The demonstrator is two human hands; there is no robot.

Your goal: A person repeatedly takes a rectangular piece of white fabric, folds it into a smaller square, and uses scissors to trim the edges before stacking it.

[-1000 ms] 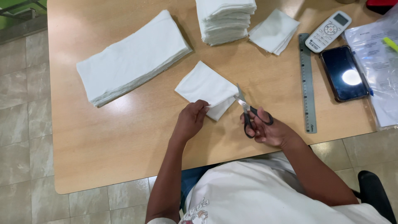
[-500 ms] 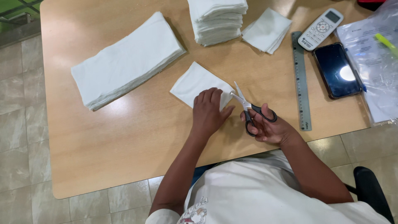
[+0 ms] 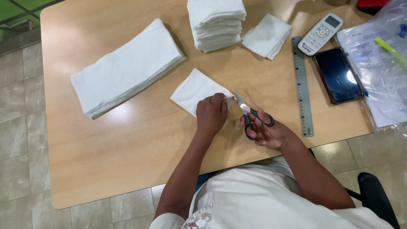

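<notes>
Right hand [image 3: 271,133] works scissors [image 3: 250,114] at a white cloth [image 3: 195,90]; left hand [image 3: 211,113] pins the cloth down.

Right hand: fingers through the black loops, gripping; blades slightly parted, tips at the cloth's near-right edge. Wrist low over the table [image 3: 127,161]. Left hand: palm down, fingers curled together, pressing the cloth's near corner, forearm straight in from the body. Cloth lies flat mid-table, just ahead of both hands. Progress, by my read: cut only starting, the piece looks whole. Folded stack [image 3: 216,23] and small pile [image 3: 266,36] behind look finished; long stack [image 3: 125,68] at left seems untouched. Ruler [image 3: 302,85] to the right, unused.
</notes>
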